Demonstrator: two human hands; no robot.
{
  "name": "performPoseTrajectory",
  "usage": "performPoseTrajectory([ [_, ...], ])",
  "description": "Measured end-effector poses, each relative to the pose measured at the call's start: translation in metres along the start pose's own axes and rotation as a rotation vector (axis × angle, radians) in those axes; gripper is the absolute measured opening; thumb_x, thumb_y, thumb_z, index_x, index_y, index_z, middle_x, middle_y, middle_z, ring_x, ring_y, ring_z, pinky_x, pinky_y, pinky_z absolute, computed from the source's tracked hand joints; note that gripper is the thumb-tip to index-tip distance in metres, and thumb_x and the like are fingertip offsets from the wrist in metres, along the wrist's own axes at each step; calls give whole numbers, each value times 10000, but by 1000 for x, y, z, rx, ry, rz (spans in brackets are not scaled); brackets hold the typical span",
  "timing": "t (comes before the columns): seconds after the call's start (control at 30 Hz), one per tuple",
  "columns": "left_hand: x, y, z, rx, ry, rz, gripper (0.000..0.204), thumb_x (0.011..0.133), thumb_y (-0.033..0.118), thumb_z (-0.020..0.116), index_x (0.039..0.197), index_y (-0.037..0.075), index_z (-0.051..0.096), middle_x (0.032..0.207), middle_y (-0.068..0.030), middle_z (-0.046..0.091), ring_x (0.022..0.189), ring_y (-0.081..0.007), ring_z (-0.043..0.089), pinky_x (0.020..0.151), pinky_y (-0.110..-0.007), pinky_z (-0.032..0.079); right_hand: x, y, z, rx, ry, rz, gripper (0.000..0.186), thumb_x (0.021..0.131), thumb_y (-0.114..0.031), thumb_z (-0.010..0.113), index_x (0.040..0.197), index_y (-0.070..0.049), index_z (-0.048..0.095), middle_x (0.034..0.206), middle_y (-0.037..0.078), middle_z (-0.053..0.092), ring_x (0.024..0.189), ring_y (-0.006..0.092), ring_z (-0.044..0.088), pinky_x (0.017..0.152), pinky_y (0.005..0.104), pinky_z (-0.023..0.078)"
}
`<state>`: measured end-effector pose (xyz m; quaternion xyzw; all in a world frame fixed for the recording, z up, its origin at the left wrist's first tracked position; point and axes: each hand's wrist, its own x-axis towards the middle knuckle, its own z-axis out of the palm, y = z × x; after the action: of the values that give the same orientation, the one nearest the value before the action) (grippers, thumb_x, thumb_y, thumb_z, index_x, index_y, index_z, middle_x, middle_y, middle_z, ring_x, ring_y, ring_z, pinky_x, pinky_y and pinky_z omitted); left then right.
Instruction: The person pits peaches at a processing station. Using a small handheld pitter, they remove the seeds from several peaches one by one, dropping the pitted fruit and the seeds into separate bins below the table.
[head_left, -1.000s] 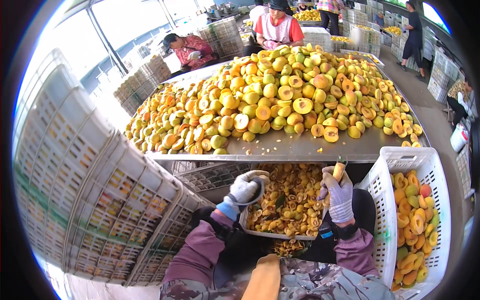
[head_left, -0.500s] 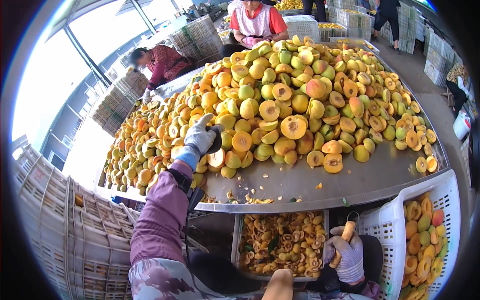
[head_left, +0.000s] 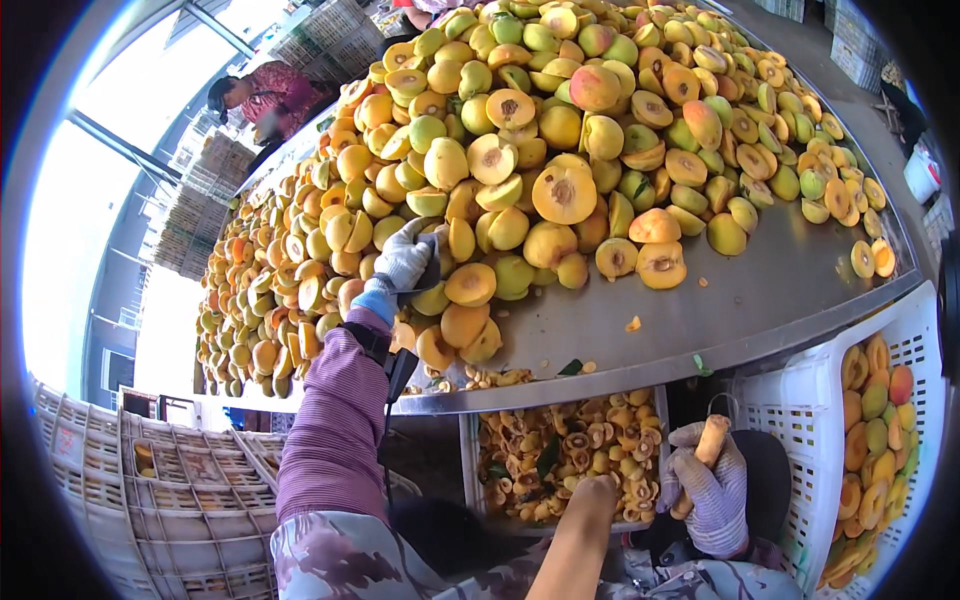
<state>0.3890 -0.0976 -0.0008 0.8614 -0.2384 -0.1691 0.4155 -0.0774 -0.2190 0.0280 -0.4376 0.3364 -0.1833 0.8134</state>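
Note:
My left hand (head_left: 405,258), in a grey work glove, reaches into the heap of halved yellow peaches (head_left: 520,150) on the steel table (head_left: 760,300) and rests on the fruit at the heap's near edge; whether it grips one I cannot tell. My right hand (head_left: 708,490), also gloved, stays low below the table edge, shut on a wooden-handled tool (head_left: 702,455). Under the table between my hands sits a tray of peach pits and scraps (head_left: 560,455).
A white plastic crate (head_left: 800,450) holding peach halves stands at the right. Stacked white crates (head_left: 160,500) stand at the lower left. Another person in a red top (head_left: 270,95) works at the far left of the table. More crates stand beyond.
My left hand has gone from the tray below the table up into the peach heap. My right hand stays low with the tool. The view has moved closer to the table.

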Motion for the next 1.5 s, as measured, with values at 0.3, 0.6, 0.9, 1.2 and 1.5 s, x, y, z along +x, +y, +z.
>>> performPoseTrajectory([
  [0.3,-84,43,14,138,-77,27,421,761,79,683,1176,119,623,852,-54,675,778,-127,626,719,-260,509,1,2,2,-80,-46,-67,176,884,-64,577,1033,0,510,719,47,549,487,106,544,452,241,473],
  [0.6,-87,50,12,-548,296,87,344,853,43,637,1184,-3,559,825,-45,640,673,-104,591,595,-236,492,6,26,12,-247,-171,-286,205,910,-100,592,1078,-29,500,779,26,549,502,73,538,452,221,469],
  [0.9,-194,49,26,-1240,-47,-139,534,961,550,360,1223,112,516,1199,-107,586,1113,-240,561,954,-385,469,-5,49,25,-841,-166,-618,291,866,-248,628,997,-14,514,745,172,593,600,336,595,575,415,486],
  [1.2,-325,47,119,-1258,-126,-262,583,921,549,478,1183,31,528,1142,-144,587,1028,-261,584,869,-364,505,-32,77,45,-878,-425,-443,363,849,-269,621,1072,-14,493,837,266,615,790,441,612,678,485,493],
  [1.5,-360,21,116,-1360,-237,-146,624,974,545,320,1270,17,469,1134,-119,584,1011,-206,570,826,-351,510,-51,94,26,-865,-255,-536,294,819,-218,649,1032,-69,512,725,211,620,687,402,620,578,473,487],
])
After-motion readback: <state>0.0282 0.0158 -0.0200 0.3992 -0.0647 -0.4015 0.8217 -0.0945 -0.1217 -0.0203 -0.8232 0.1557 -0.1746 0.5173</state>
